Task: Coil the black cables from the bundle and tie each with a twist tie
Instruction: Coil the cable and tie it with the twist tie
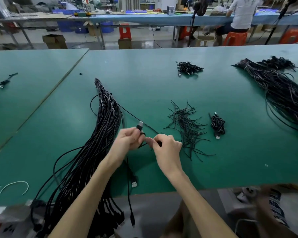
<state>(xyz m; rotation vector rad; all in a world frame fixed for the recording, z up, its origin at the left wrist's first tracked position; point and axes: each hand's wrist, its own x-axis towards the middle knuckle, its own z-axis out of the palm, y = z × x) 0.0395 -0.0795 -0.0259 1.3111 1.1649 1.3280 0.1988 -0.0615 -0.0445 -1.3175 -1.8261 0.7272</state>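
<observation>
Grip status: left hand pinches one black cable just below its silver plug, fingers curled. Right hand pinches the same cable, close beside the left. Cable bundle lies on the green table, left of both hands. Twist ties and one coiled cable lie to the right.
</observation>
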